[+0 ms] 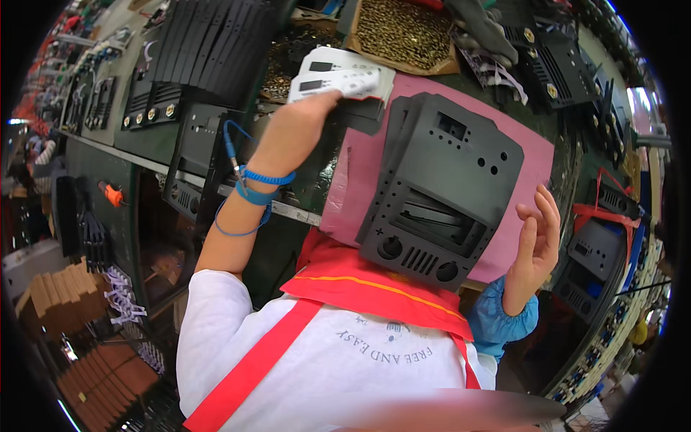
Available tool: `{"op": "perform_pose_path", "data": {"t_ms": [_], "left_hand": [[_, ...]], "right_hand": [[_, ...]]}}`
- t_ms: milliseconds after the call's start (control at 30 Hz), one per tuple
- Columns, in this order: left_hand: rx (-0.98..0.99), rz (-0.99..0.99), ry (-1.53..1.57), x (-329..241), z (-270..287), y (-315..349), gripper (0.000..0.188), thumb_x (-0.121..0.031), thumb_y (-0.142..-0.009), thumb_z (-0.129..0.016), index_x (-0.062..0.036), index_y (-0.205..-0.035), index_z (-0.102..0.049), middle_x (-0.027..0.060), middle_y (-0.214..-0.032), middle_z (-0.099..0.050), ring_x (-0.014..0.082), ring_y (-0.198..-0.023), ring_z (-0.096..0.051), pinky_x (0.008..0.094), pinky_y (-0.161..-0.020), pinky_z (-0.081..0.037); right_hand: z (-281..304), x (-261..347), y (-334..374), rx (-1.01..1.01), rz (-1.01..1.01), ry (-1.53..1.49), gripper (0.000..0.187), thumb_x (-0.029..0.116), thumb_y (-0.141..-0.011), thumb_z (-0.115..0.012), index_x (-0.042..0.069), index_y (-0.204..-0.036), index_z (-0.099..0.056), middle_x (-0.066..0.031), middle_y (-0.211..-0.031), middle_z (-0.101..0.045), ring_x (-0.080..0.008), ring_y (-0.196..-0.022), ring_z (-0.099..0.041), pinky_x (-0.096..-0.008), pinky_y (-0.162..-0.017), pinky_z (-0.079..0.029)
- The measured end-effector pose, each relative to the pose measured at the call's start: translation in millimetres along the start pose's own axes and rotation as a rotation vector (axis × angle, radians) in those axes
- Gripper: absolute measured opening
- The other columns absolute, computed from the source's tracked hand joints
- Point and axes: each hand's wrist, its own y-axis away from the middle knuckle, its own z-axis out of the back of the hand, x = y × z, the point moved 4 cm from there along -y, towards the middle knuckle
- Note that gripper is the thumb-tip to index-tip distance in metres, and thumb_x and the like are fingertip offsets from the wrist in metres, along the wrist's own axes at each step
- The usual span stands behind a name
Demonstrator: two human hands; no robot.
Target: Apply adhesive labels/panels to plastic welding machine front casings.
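Note:
My left hand point(302, 126) reaches to a pile of white faceplate labels with dark windows point(324, 63). Its fingers pinch the near edge of the top white label point(353, 81), whose right end is blurred and looks lifted. A blue wrist strap with a coiled cord point(270, 177) circles that wrist. In front of me several dark grey front panels point(461, 162) are stacked on a pink mat point(529, 144), with holes, slots and a rectangular opening. Right of this stack my right hand point(536, 234) is raised with its fingers apart, holding nothing; a blue sleeve covers that forearm.
A box of small brass-coloured parts point(403, 32) stands at the far edge, with a grey glove point(486, 32) beside it. Dark panels point(209, 43) are stacked far left, and others point(554, 68) lie far right. Cardboard pieces point(65, 295) sit at lower left.

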Motion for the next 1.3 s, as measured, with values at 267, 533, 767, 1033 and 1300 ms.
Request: {"op": "perform_pose_path", "data": {"t_ms": [267, 533, 767, 1033, 1300], "left_hand": [[-0.167, -0.192, 0.562, -148, 84, -5, 0.019, 0.007, -0.073, -0.057, 0.0062, -0.092, -0.060, 0.0090, -0.070, -0.065, 0.0093, -0.051, -0.057, 0.0212, -0.045, -0.045], [0.571, 0.688, 2.194, -183, 24, -5, 0.095, -0.028, -0.068, -0.070, -0.0053, -0.142, -0.014, 0.0132, -0.139, -0.032, 0.0246, -0.127, -0.036, 0.0373, -0.106, -0.027], [0.427, 0.766, 2.114, -194, 24, 7, 0.056, -0.019, -0.076, -0.061, -0.0022, -0.125, -0.039, 0.0137, -0.116, -0.048, 0.0274, -0.108, -0.047, 0.0376, -0.091, -0.037], [0.728, 0.526, 1.998, -173, 17, 27, 0.025, -0.003, -0.086, -0.048, 0.0010, -0.108, -0.058, 0.0144, -0.094, -0.061, 0.0318, -0.088, -0.057, 0.0354, -0.075, -0.045], [0.532, 0.536, 1.878, -180, 20, 20, 0.046, -0.022, -0.079, -0.055, -0.0013, -0.119, -0.045, 0.0121, -0.111, -0.053, 0.0233, -0.103, -0.049, 0.0341, -0.088, -0.039]], "right_hand": [[-30, 52, -18, 0.035, 0.150, -0.313, 0.026, 0.001, -0.083, -0.061, -0.004, -0.109, -0.057, -0.0163, -0.112, -0.059, -0.0202, -0.094, -0.059, -0.0294, -0.083, -0.047], [-37, 62, -11, -0.042, 0.094, -0.374, 0.030, -0.007, -0.075, -0.066, 0.001, -0.103, -0.061, -0.0087, -0.096, -0.065, -0.0138, -0.084, -0.061, -0.0249, -0.073, -0.047], [-39, 74, -10, 0.139, 0.643, 0.577, 0.034, -0.001, -0.071, -0.066, 0.007, -0.104, -0.066, -0.0115, -0.112, -0.057, -0.0209, -0.086, -0.055, -0.0331, -0.070, -0.039], [-36, 67, -12, -0.071, 0.553, 0.417, 0.037, 0.003, -0.071, -0.069, 0.002, -0.108, -0.063, -0.0094, -0.102, -0.061, -0.0234, -0.085, -0.056, -0.0352, -0.075, -0.042], [-42, 56, -18, -0.112, 0.468, 0.115, 0.033, 0.001, -0.065, -0.071, 0.009, -0.098, -0.067, -0.0074, -0.100, -0.056, -0.0202, -0.080, -0.054, -0.0322, -0.075, -0.043]]}}
